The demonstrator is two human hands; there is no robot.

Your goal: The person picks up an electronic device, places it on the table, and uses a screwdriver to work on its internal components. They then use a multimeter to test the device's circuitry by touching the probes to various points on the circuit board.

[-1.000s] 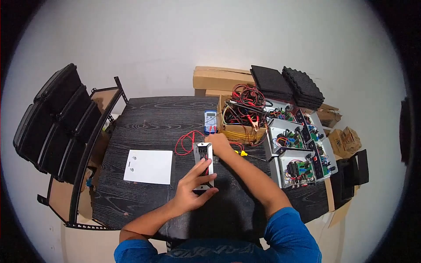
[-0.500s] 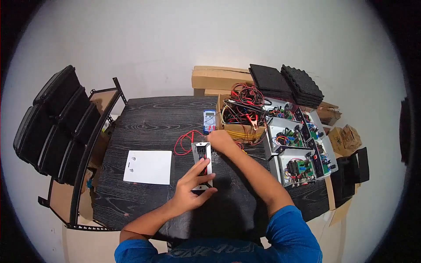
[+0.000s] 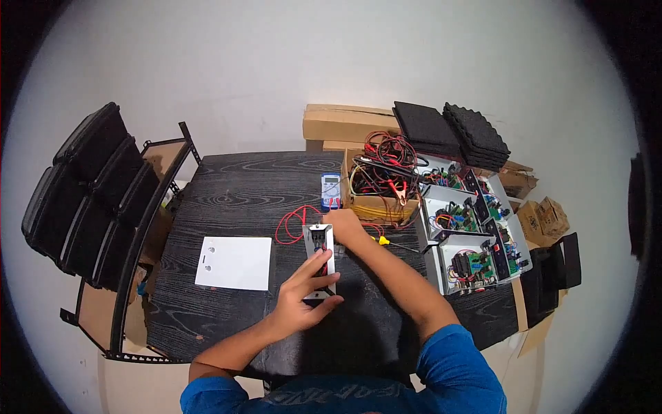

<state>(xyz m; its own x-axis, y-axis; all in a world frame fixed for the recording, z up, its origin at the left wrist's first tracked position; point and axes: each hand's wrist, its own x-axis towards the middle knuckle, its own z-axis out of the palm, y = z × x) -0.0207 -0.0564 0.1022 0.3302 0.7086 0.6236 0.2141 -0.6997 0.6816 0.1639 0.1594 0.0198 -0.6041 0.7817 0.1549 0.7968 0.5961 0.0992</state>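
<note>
Head view's all I've got from over here: my left hand [image 3: 303, 297] is splayed across a long, narrow white case, open on top and probably painted metal [image 3: 331, 261]. It sits in the middle of the surface, a black wood-grain tabletop [image 3: 227, 200], right in front of me. The left grip has the case loosely, fingers reaching over the side rim, I guess to stop it sliding. My right hand [image 3: 345, 226] is curled by the case's far corner; its fingertips are hidden, so I can't tell whether that grip has anything.

Black blocky parts and thin wires show inside the case. Just beyond the right hand there's a blue-and-white handheld multimeter [image 3: 331, 190], within easy reach I'd say, and a thin, glossy red test lead [image 3: 304, 215] loops left of the case. A smooth, flat white panel [image 3: 234, 263] lies off to the left, probably there to keep it out of the way. On the right, a brown cardboard box [image 3: 376, 201] corrals tangled rubbery red and black cables [image 3: 389, 155].
</note>
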